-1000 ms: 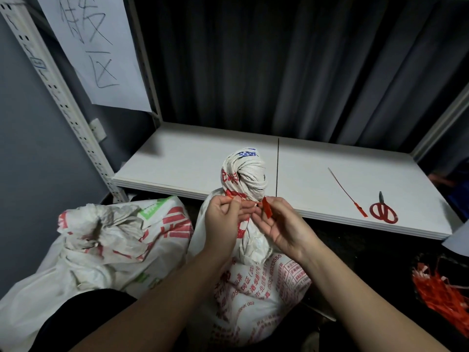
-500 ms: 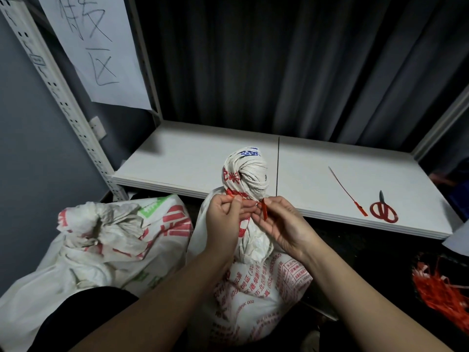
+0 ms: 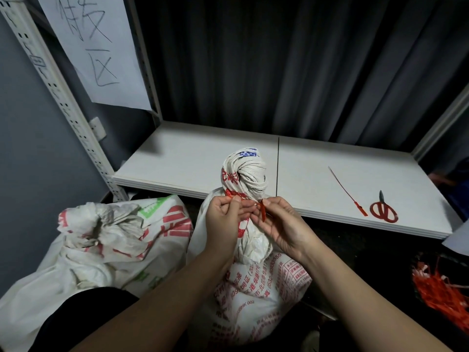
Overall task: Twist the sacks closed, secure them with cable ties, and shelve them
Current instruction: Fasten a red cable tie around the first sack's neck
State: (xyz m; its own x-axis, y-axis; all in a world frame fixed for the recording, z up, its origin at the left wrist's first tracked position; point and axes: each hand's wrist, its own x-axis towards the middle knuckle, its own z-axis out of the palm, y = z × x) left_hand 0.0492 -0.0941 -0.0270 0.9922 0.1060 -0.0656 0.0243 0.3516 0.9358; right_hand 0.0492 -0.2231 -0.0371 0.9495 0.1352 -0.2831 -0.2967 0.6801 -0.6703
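Sack: I have the twisted sack (image 3: 245, 179) upright on the floor against the shelf (image 3: 182, 158) edge, its knotted top above my hands.
Tie: the red cable tie (image 3: 263, 212) is looped round the neck just under the knot.
Left hand (image 3: 223, 222): fingers pinch the tie's left end at the neck.
Right hand (image 3: 281, 224): fingers pinch the other end, close beside the left.
Technique: I would feed the tail squarely into the head, keep the twist pinned, then pull snug low on the neck.
Queue: second sack (image 3: 101, 240) at left looks untied; spare tie (image 3: 347, 191) and scissors (image 3: 383, 209) lie on the shelf.
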